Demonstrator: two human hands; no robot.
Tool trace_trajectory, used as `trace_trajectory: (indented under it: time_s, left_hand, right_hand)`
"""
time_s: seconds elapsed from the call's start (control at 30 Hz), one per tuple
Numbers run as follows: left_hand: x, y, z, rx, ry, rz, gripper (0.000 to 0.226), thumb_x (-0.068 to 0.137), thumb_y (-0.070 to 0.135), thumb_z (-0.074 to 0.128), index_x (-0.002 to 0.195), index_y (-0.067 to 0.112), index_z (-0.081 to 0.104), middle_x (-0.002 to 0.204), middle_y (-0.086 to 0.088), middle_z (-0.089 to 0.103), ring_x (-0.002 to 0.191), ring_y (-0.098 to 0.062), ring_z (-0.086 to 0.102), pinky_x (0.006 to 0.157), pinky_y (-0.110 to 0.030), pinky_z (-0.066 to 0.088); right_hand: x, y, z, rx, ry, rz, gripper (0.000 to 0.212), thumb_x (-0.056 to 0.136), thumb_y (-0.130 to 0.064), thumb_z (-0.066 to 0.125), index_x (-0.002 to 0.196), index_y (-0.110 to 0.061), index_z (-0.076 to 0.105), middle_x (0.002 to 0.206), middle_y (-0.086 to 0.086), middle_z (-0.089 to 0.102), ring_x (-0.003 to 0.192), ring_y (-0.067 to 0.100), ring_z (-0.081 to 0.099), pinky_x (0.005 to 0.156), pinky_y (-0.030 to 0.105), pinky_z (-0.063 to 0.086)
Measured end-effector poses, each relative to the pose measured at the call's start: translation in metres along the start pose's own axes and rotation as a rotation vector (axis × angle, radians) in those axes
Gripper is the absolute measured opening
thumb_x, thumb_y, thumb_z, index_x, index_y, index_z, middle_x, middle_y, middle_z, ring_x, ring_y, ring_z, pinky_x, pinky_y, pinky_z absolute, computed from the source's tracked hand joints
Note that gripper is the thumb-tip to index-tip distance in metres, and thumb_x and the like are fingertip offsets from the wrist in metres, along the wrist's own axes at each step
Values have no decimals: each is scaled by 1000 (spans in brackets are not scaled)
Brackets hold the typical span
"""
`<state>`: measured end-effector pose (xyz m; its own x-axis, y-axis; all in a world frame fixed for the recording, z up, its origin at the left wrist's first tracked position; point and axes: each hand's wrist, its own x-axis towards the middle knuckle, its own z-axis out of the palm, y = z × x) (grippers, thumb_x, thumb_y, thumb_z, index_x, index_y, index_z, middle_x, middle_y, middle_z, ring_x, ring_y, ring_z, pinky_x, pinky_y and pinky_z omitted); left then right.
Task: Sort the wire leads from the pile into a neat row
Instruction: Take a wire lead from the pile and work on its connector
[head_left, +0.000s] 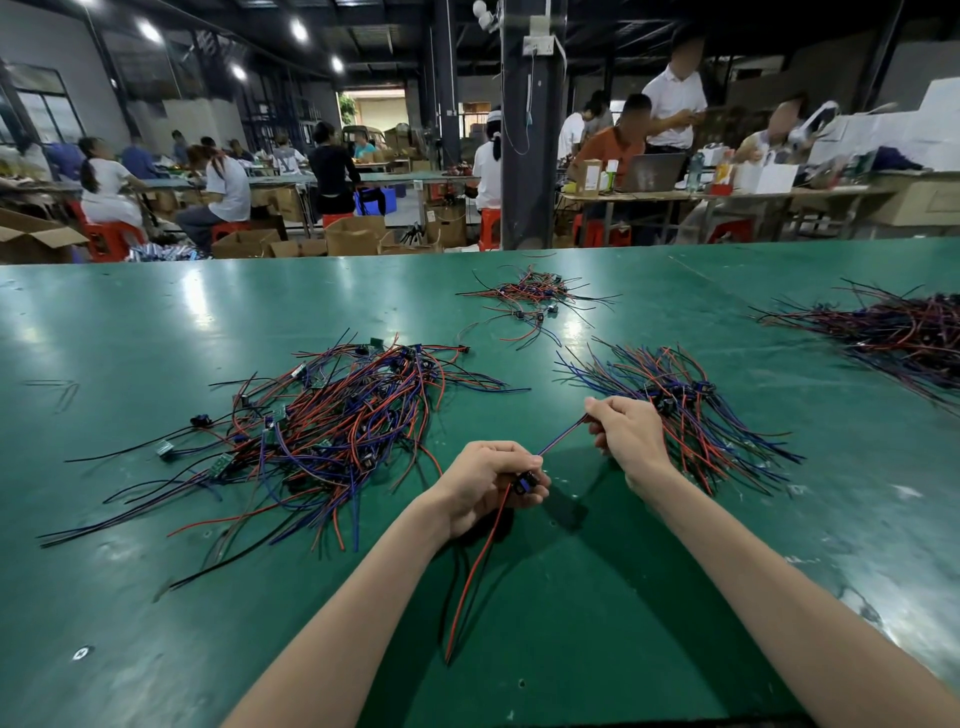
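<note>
Green glossy tabletop (156, 338) carries a tangled red, blue and black wire pile (322, 431); left hand (493, 480) and right hand (626, 434) pinch one red-blue wire lead (563, 434) taut beside a combed-out row of wires (691, 415).

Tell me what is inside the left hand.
The left hand grips a small dark connector; red and black wires hang out below it. The hand covers how the wires join it.

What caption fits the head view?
Left hand and right hand stretch a wire lead between tangled pile and neater bundle.
</note>
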<state>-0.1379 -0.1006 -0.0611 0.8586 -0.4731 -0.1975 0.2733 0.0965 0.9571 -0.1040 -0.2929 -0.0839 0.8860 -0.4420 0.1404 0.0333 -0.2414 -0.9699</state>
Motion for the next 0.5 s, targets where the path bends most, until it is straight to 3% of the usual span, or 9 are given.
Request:
trace_trajectory:
  time_s: [0.17,0.37,0.5]
  left_hand:
    - [1,-1,-1,5,-10,-2,22,87,-1,58,65,1,60,64,-14,65,52,-19,62,52,-22,53]
    - [0,-1,-1,-30,-2,10,23,88,-2,56,65,1,58,62,-12,65,51,-18,62,51,-22,53]
    - [0,-2,-2,-50,33,33,23,89,-1,55,66,1,57,61,-10,66,50,-16,61,51,-22,53]
  right_hand:
    - [1,0,-1,232,-24,122,30,90,-13,60,60,-9,59,54,1,54,40,9,45,43,22,38]
    - [-6,-3,-3,-21,-27,-133,24,92,-24,61,70,-14,64,63,0,60,50,11,50,53,24,42]
    - [-15,-13,-1,135,-209,-41,25,90,-27,64,74,-8,68,64,2,60,49,10,49,48,20,41]
